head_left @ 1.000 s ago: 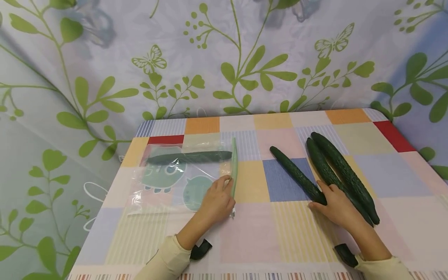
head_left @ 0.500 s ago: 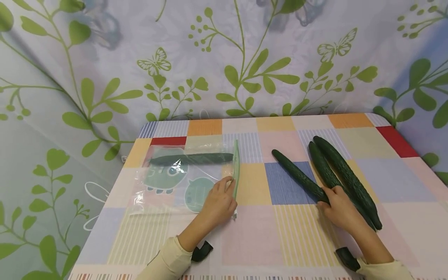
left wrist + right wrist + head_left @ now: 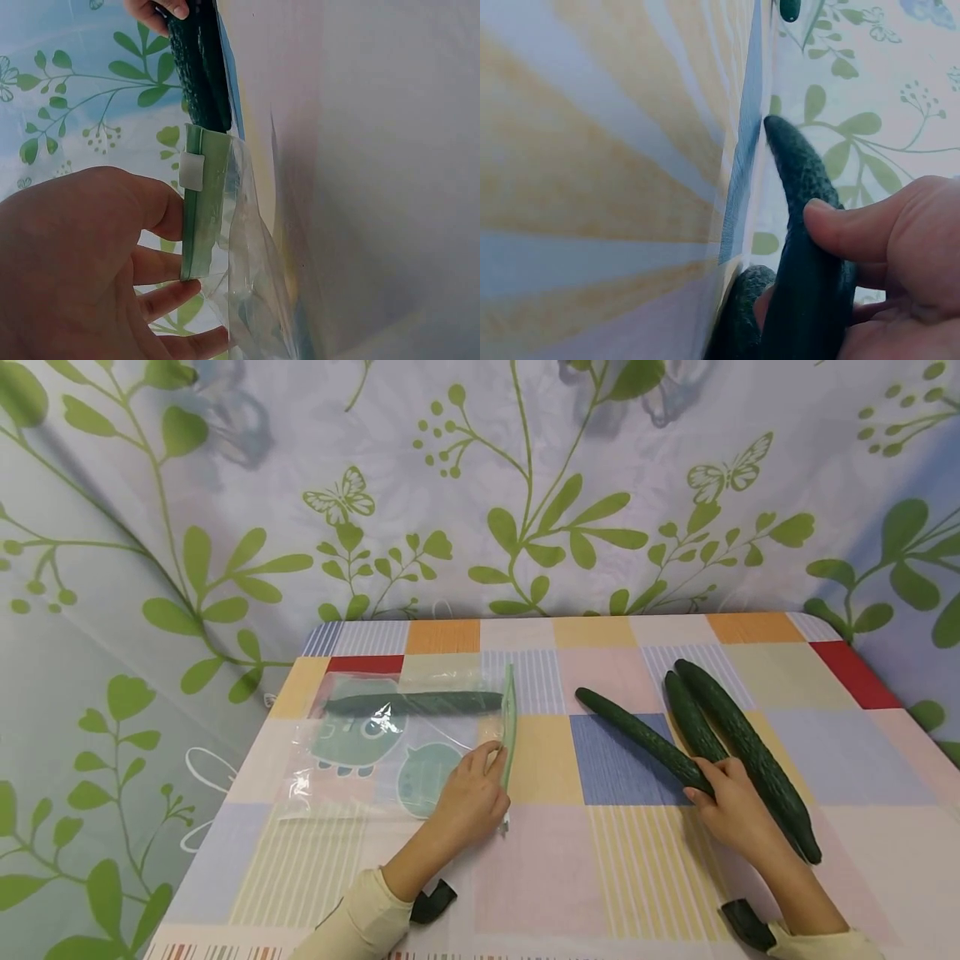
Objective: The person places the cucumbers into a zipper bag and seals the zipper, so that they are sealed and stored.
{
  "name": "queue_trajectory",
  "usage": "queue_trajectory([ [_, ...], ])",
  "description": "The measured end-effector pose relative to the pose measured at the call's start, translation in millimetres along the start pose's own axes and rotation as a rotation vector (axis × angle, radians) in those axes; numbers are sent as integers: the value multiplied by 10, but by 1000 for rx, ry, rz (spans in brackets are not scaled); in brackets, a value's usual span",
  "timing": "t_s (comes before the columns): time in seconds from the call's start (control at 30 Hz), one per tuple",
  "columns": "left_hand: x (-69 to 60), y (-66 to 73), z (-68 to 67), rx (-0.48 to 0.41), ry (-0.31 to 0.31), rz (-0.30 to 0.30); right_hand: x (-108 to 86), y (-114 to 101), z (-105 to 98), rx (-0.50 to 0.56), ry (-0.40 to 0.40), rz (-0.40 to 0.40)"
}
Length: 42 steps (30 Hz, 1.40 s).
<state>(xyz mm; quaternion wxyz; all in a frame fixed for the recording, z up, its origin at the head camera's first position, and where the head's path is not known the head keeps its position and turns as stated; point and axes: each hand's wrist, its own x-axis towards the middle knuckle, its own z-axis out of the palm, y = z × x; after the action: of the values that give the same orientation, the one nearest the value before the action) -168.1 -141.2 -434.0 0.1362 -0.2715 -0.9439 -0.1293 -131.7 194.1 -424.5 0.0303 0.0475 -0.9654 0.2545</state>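
A clear zip bag (image 3: 337, 797) printed with green cartoon shapes lies flat on the left of the table, with one cucumber (image 3: 416, 702) inside. My left hand (image 3: 471, 797) pinches the bag's green zip edge (image 3: 510, 718) at its right end. The left wrist view shows a white slider (image 3: 191, 172) on that strip, between thumb and fingers. On the right, my right hand (image 3: 733, 806) grips another cucumber (image 3: 637, 729) by its near end, thumb on one side; its far end points away to the left. Two more cucumbers (image 3: 757, 760) lie together just beyond that hand, partly hidden by it.
A patchwork-patterned cloth (image 3: 532, 877) covers the table. Its far edge meets a hanging leaf-print curtain (image 3: 450, 527). White cord loops (image 3: 206, 760) hang off the left side. Dark bands (image 3: 747, 925) sit at both wrists.
My right hand has closed on the near cucumber and swung it slightly, lifting it and drawing it from the other two. The left hand keeps its pinch on the bag. The head view has shifted slightly.
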Motion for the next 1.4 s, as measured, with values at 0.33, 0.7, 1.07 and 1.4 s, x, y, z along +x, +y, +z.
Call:
queue_trajectory([
  [0.33, -22, -22, -36, 10, 23, 10, 80, -138, 12, -10, 119, -180],
  [0.7, 18, -21, -49, 28, 36, 4, 256, -313, 22, -12, 65, -388],
  [1.07, 17, 29, -27, 71, 68, -8, 322, -349, 50, -2, 30, -408],
  [1.4, 22, 36, -31, 84, 69, -5, 357, -293, 104, 11, -9, -392],
])
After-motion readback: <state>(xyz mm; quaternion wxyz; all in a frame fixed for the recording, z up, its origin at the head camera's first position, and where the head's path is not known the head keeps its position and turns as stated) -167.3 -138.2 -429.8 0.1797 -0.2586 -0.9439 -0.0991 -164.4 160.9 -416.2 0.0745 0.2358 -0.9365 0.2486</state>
